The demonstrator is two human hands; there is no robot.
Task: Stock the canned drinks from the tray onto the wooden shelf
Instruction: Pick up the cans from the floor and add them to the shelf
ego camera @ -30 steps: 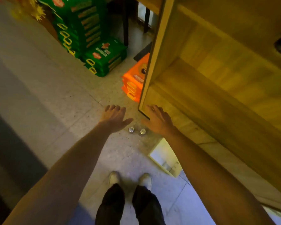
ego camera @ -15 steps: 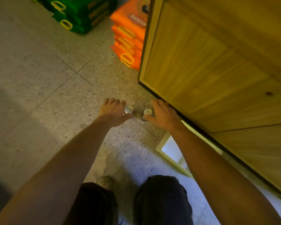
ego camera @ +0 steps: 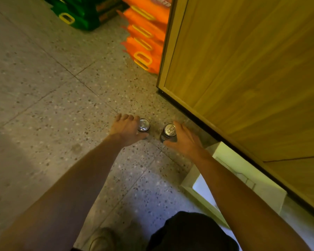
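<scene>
Two cans [ego camera: 143, 124] [ego camera: 169, 130], two hands [ego camera: 125, 130] [ego camera: 184, 140], one tray [ego camera: 243, 180], one shelf [ego camera: 252, 69].

Each hand [ego camera: 126, 130] [ego camera: 184, 140] hides its can's [ego camera: 143, 124] [ego camera: 169, 129] side — grip unclear — labels unreadable.

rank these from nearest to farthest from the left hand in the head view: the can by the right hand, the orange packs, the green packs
From the left hand:
1. The can by the right hand, just to its right on the floor.
2. The orange packs, stacked ahead against the wooden shelf's corner.
3. The green packs, farthest, ahead at the top of the view.
</scene>
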